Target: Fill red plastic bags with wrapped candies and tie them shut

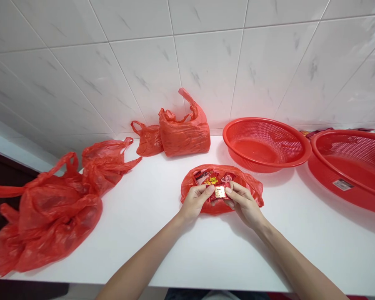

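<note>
Between my two hands is a small red-and-gold packet [220, 192], held above an open red plastic bag [191, 177]. My left hand [195, 201] pinches its left end with thumb and fingers. The right end is gripped the same way by my right hand [242, 202]. Inside the bag, behind my fingers, lie several small red packets [213, 179], some with gold or pink printing. What the packets contain does not show.
Two red colanders, a nearer one [256, 162] and a larger one [337, 179], stand on the right. Tied red bags [186, 137] rest against the tiled wall [206, 62]. More filled red bags [56, 208] crowd the left of the white table [143, 233].
</note>
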Available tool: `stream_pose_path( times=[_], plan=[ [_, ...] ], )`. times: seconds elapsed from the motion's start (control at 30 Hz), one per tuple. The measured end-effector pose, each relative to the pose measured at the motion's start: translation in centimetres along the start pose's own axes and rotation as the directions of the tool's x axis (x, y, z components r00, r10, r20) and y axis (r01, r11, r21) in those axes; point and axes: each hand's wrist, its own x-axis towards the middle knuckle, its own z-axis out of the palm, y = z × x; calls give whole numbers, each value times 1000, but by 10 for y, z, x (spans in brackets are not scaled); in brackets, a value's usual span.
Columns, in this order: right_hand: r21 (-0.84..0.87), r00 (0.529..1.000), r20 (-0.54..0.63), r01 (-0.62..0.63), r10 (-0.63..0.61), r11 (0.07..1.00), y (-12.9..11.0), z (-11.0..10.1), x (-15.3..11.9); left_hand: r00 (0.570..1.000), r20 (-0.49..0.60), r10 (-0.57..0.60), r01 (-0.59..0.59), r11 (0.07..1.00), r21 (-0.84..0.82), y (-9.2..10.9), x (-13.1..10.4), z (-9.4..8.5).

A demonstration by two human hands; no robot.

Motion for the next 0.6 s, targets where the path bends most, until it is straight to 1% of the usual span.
stream_pose_path(
  times=[0.1,0.27,0.3,0.37,0.43,0.6],
  plan=[
    [11,1000,-18,-15,15,1000,0,3,0,1000,1,-22,22,1000,-14,0,0,0],
    [42,991,-106,-79,83,996,4,4,2,991,-134,20,-22,1000,-14,0,0,-1],
    [39,988,-126,-89,93,995,4,3,2,991,-135,21,-23,1000,-16,0,-1,-2],
    [27,983,-150,-105,108,994,5,2,3,994,-103,21,-22,1000,-16,-2,-2,-2],
    [9,982,-153,-113,113,994,5,2,3,996,-88,35,-35,999,0,-5,-2,-1],
    [-53,988,-115,-114,108,992,4,2,2,990,-131,44,-38,998,46,-9,-1,-2]
  ],
)
